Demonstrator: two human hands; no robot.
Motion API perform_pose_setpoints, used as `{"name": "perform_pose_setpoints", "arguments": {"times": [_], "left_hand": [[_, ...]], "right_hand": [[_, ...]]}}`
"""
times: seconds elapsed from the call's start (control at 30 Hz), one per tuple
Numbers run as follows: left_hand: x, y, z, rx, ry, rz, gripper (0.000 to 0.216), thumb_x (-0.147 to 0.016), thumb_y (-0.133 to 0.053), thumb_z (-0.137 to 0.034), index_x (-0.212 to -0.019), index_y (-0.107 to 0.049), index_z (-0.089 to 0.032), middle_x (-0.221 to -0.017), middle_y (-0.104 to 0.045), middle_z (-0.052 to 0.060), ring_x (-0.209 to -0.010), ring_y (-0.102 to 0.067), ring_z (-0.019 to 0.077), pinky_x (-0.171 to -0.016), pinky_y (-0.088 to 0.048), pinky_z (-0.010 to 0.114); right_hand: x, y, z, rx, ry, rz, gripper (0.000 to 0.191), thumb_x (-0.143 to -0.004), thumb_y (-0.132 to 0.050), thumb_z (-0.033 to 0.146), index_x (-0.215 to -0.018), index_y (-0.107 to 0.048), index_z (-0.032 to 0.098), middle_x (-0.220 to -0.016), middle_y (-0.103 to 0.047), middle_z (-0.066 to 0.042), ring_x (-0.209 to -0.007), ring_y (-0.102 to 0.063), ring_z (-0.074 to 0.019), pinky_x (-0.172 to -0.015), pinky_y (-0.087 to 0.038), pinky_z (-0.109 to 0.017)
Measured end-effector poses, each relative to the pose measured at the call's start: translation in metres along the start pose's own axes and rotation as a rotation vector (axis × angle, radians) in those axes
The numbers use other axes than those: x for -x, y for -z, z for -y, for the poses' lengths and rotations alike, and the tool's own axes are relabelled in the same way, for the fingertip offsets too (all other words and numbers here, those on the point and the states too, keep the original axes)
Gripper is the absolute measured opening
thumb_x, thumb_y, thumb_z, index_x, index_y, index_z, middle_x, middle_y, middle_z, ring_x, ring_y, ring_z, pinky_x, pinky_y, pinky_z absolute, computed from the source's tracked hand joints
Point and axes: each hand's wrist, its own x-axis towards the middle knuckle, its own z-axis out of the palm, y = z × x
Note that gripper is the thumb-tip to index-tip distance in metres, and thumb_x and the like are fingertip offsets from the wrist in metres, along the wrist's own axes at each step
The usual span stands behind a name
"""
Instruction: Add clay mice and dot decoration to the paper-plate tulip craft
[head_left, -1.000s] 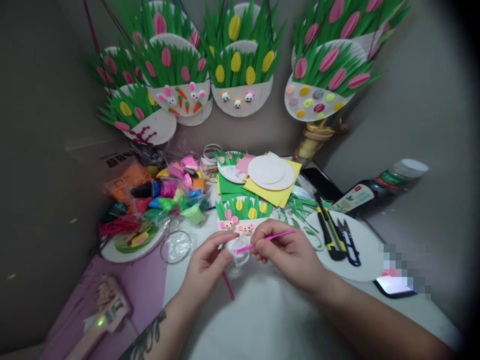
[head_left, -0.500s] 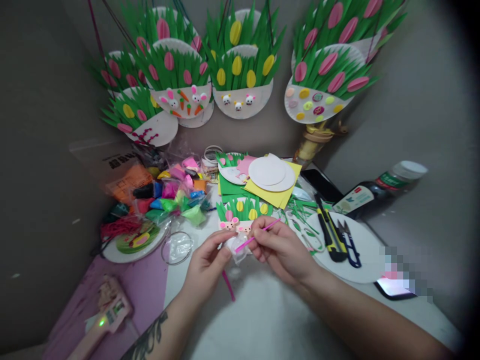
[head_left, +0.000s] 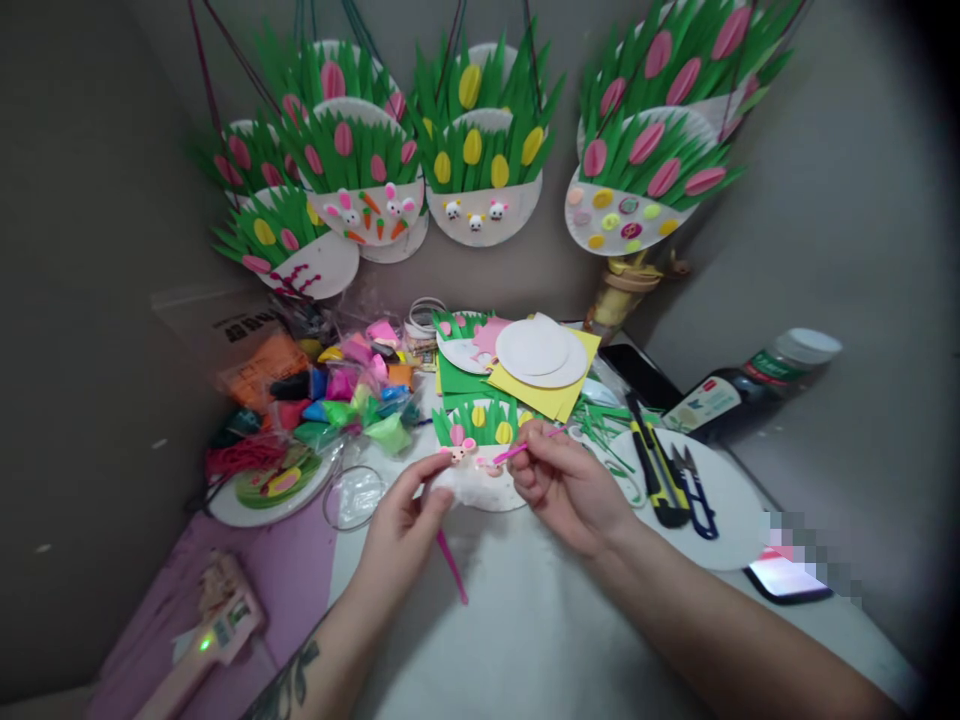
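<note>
Both hands have advanced onto the plate [head_left: 480, 492]. Right hand [head_left: 570, 490]: grip closed on a pink stick [head_left: 517, 452], tip set against the mice [head_left: 459, 452] for fine work. Left hand [head_left: 405, 515]: pinches the plate rim, steadying it on the surface [head_left: 540, 620].

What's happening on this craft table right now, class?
A person's right hand holds a thin pink tool, its tip at small pink mice on a paper-plate craft with green grass and yellow tulips. The left hand pinches the plate's edge. Finished crafts hang behind.
</note>
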Motion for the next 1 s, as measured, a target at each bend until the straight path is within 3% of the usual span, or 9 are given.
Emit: {"name": "perform_pose_setpoints", "arguments": {"times": [0.13, 0.27, 0.33, 0.4, 0.5, 0.6, 0.8, 0.9, 1.0], "left_hand": [[0.014, 0.024, 0.017, -0.425, -0.055, -0.052, 0.035, -0.085, -0.054, -0.034, -0.116, -0.062, -0.019, -0.115, -0.064, 0.012, -0.109, -0.055, 0.0292, -0.097, -0.041, 0.05], [0.027, 0.03, 0.018, -0.435, -0.068, -0.182, 0.028, -0.076, -0.064, -0.034, -0.101, -0.072, -0.023, -0.111, -0.065, 0.012, -0.112, -0.05, 0.034, -0.102, -0.033, 0.056], [0.027, 0.021, 0.002, -0.232, -0.04, -0.236, 0.026, -0.07, -0.071, -0.038, -0.091, -0.075, -0.024, -0.107, -0.065, 0.012, -0.109, -0.052, 0.0327, -0.101, -0.036, 0.05], [0.021, 0.006, -0.019, 0.077, 0.083, -0.133, 0.028, -0.073, -0.07, -0.042, -0.091, -0.075, -0.022, -0.104, -0.066, 0.012, -0.105, -0.057, 0.0298, -0.095, -0.043, 0.043], [0.004, -0.015, -0.045, 0.817, 0.316, -0.021, 0.045, -0.088, -0.047, -0.052, -0.103, -0.069, -0.016, -0.12, -0.063, 0.014, -0.113, -0.057, 0.027, -0.09, -0.048, 0.037], [-0.013, -0.026, -0.055, 1.299, 0.455, -0.018, 0.061, -0.093, -0.028, -0.056, -0.113, -0.061, -0.01, -0.129, -0.057, 0.018, -0.119, -0.055, 0.0278, -0.088, -0.051, 0.037], [-0.023, -0.025, -0.049, 1.586, 0.421, -0.111, 0.068, -0.091, -0.024, -0.062, -0.125, -0.051, -0.009, -0.127, -0.058, 0.019, -0.122, -0.054, 0.0303, -0.091, -0.052, 0.044], [-0.021, -0.02, -0.044, 1.622, 0.433, -0.153, 0.064, -0.092, -0.028, -0.059, -0.127, -0.048, -0.01, -0.12, -0.061, 0.017, -0.122, -0.054, 0.03, -0.09, -0.053, 0.044], [-0.02, -0.016, -0.04, 1.636, 0.454, -0.199, 0.06, -0.093, -0.029, -0.055, -0.126, -0.048, -0.009, -0.117, -0.063, 0.017, -0.121, -0.055, 0.0294, -0.09, -0.053, 0.044]], "right_hand": [[-0.001, 0.002, 0.004, 0.045, 0.118, -0.008, 0.035, -0.057, -0.085, 0.031, -0.068, -0.055, 0.018, -0.054, -0.06, 0.003, -0.047, -0.051, -0.006, -0.044, -0.036, -0.013], [-0.001, 0.003, -0.002, 0.145, 0.171, 0.029, 0.031, -0.06, -0.083, 0.031, -0.068, -0.057, 0.018, -0.057, -0.061, 0.002, -0.05, -0.052, -0.0066, -0.045, -0.037, -0.015], [0.001, 0.002, -0.006, 0.2, 0.174, 0.075, 0.029, -0.062, -0.082, 0.032, -0.068, -0.059, 0.017, -0.059, -0.062, 0.001, -0.051, -0.053, -0.0073, -0.045, -0.037, -0.015], [0.005, 0.001, -0.01, 0.254, 0.197, 0.12, 0.027, -0.064, -0.081, 0.035, -0.07, -0.061, 0.017, -0.061, -0.064, 0.0, -0.053, -0.055, -0.0085, -0.046, -0.038, -0.017], [0.009, 0.002, -0.016, 0.339, 0.268, 0.177, 0.024, -0.07, -0.077, 0.037, -0.074, -0.064, 0.017, -0.064, -0.065, -0.001, -0.056, -0.056, -0.0098, -0.05, -0.041, -0.019], [0.009, 0.004, -0.024, 0.463, 0.328, 0.246, 0.019, -0.078, -0.071, 0.036, -0.078, -0.065, 0.018, -0.067, -0.065, -0.001, -0.06, -0.058, -0.0102, -0.053, -0.042, -0.02], [0.005, 0.007, -0.039, 0.713, 0.45, 0.271, 0.01, -0.083, -0.064, 0.028, -0.079, -0.066, 0.02, -0.074, -0.064, -0.001, -0.066, -0.061, -0.0127, -0.059, -0.048, -0.023], [0.006, 0.011, -0.041, 0.944, 0.708, 0.345, 0.01, -0.086, -0.058, 0.019, -0.087, -0.067, 0.022, -0.084, -0.069, -0.004, -0.081, -0.064, -0.0159, -0.077, -0.051, -0.03], [0.008, 0.013, -0.04, 1.185, 1.026, 0.535, 0.026, -0.086, -0.051, 0.008, -0.102, -0.064, 0.022, -0.093, -0.069, -0.007, -0.088, -0.064, -0.017, -0.084, -0.051, -0.033]]}}
